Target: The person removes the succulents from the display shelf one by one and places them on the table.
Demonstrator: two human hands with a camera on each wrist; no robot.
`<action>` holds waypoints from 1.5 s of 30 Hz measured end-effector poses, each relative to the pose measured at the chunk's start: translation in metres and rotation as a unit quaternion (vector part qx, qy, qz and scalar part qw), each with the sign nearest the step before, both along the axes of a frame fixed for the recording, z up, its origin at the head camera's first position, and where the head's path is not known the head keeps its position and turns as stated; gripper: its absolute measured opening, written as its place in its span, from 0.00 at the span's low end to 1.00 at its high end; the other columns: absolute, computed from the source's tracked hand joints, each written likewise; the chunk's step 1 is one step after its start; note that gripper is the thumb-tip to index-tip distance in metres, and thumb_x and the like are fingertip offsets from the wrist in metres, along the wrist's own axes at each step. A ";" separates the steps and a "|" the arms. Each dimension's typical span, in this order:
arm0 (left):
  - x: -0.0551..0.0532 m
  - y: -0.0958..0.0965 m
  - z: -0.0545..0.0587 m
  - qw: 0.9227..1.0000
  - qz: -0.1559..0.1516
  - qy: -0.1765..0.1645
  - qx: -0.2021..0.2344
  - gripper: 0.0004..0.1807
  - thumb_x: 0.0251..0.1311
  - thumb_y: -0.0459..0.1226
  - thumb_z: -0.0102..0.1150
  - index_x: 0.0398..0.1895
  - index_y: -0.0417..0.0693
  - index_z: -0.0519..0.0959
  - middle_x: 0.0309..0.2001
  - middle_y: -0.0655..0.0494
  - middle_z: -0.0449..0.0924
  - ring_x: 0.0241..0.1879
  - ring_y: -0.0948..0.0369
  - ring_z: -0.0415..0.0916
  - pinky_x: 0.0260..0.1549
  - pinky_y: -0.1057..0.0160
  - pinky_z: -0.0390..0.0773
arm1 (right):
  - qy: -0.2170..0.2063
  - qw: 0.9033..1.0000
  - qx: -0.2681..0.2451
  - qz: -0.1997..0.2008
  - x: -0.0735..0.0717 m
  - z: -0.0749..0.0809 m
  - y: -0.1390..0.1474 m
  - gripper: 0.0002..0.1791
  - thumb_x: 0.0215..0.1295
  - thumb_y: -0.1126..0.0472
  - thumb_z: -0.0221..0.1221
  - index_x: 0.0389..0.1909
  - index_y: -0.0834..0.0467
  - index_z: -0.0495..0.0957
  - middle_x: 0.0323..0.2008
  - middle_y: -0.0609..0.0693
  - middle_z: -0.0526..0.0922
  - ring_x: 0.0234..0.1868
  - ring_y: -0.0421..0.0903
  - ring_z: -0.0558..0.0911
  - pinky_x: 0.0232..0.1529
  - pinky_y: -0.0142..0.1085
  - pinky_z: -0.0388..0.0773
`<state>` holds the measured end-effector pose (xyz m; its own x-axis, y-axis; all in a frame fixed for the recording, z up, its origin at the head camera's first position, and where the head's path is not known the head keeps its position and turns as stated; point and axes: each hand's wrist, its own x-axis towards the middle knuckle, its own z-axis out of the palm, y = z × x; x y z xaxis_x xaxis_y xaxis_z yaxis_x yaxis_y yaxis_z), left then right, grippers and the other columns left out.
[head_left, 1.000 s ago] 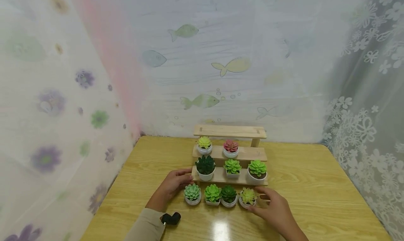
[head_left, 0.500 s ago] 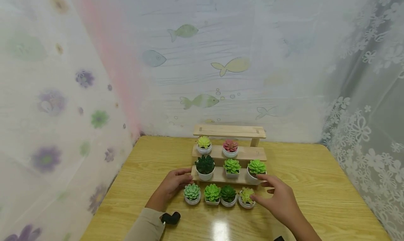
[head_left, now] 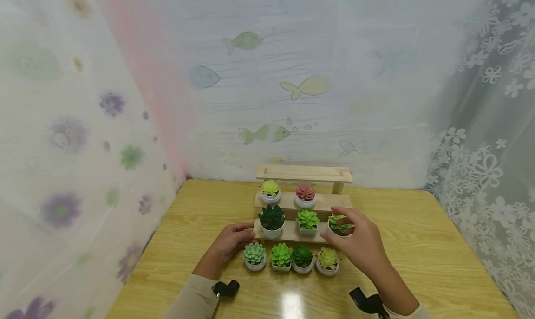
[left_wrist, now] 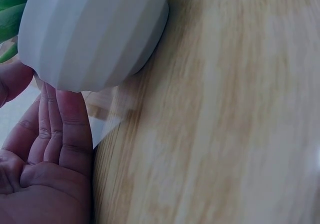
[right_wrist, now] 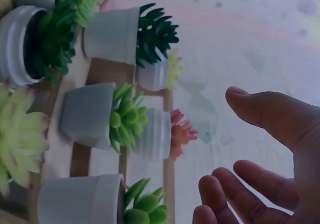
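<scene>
Likely reach: bright-green succulent (right_wrist: 145, 206) just beyond right fingers (head_left: 344, 211), parted, nothing held | left fingers (head_left: 242, 227) at lowest shelf (head_left: 290, 231), hold undetermined | closing probably required

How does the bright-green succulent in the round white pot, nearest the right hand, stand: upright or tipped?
Upright: the round white pot has its base on the pale wooden shelf, with the green leaves on top.

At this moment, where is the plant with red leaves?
In the head view, the red plant stands on the middle wooden shelf, right of a yellow plant and behind a square-potted green plant.
</scene>
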<state>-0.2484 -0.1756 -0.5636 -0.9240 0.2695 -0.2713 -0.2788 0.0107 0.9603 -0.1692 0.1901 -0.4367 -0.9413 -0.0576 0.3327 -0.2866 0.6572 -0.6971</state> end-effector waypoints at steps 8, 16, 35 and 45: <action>0.000 0.001 0.002 1.000 -0.002 0.004 0.003 0.30 0.71 0.38 0.63 0.72 0.36 0.71 0.45 0.51 0.88 0.42 0.60 0.87 0.45 0.62 0.85 | 0.015 1.000 -0.007 -0.002 -0.021 0.010 -0.008 0.36 0.56 0.52 0.78 0.66 0.53 0.78 0.58 0.53 0.84 0.53 0.54 0.86 0.49 0.54 0.83; 0.000 0.000 0.000 1.000 0.002 -0.002 0.008 0.30 0.70 0.38 0.64 0.73 0.36 0.71 0.47 0.50 0.88 0.43 0.60 0.87 0.46 0.62 0.85 | -0.012 1.000 0.022 -0.018 -0.038 0.007 -0.015 0.40 0.56 0.47 0.77 0.69 0.54 0.75 0.64 0.55 0.80 0.63 0.57 0.80 0.55 0.59 0.80; -0.001 0.000 0.001 1.000 0.002 0.000 -0.001 0.30 0.70 0.38 0.64 0.72 0.36 0.72 0.47 0.50 0.88 0.43 0.60 0.87 0.45 0.62 0.85 | -0.043 0.992 0.117 -0.035 -0.071 -0.002 -0.025 0.49 0.59 0.32 0.69 0.73 0.57 0.72 0.66 0.58 0.80 0.66 0.65 0.76 0.63 0.66 0.71; -0.001 0.001 0.001 1.000 -0.001 -0.003 0.003 0.30 0.70 0.38 0.64 0.72 0.36 0.71 0.48 0.49 0.88 0.43 0.60 0.87 0.45 0.62 0.85 | -0.051 0.983 0.162 -0.067 -0.084 0.002 -0.040 0.47 0.56 0.28 0.68 0.70 0.52 0.76 0.65 0.55 0.81 0.64 0.69 0.76 0.62 0.73 0.60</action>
